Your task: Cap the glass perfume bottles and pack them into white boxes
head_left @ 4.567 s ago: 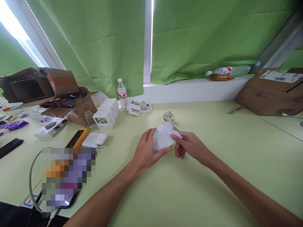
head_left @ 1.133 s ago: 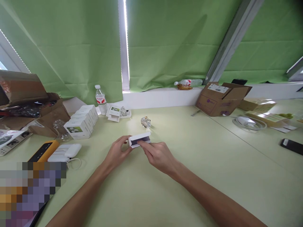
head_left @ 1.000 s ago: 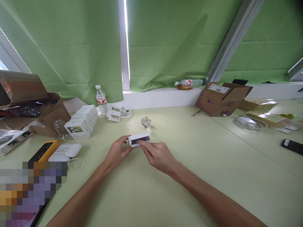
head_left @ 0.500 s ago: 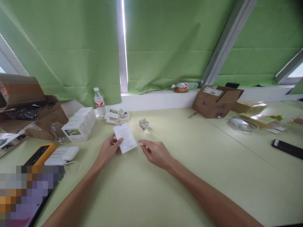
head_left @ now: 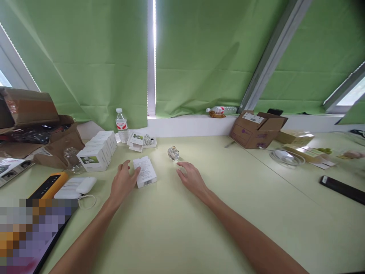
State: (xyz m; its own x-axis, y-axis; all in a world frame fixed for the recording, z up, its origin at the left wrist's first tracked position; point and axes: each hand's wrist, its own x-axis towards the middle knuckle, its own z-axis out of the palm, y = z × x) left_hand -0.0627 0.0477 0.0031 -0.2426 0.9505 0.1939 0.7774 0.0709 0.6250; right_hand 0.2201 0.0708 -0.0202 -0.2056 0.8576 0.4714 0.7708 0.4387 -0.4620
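Note:
A small white box (head_left: pixel 145 173) printed with text lies on the table, its barcode end facing me. My left hand (head_left: pixel 124 180) is at the box's left side with fingers apart, its thumb at the box's edge. Just beyond the fingertips of my right hand (head_left: pixel 191 178) sits a small clear, shiny object (head_left: pixel 173 153) with gold-coloured bits; its kind is too small to make out. The right hand's thumb and index finger are apart and hold nothing.
A row of white boxes (head_left: pixel 92 158), a water bottle (head_left: pixel 122 127) and an opened white box (head_left: pixel 136 141) stand at the back left. A white case with a cord (head_left: pixel 85 185) and an orange power strip (head_left: pixel 51 186) lie nearer. To the right are a cardboard box (head_left: pixel 251 131), a coiled cable (head_left: pixel 286 158) and a black device (head_left: pixel 343 190).
The white box has gone from tilted in my left hand to lying on the table. My left hand has loosened from it. My right hand has moved slightly toward the clear object.

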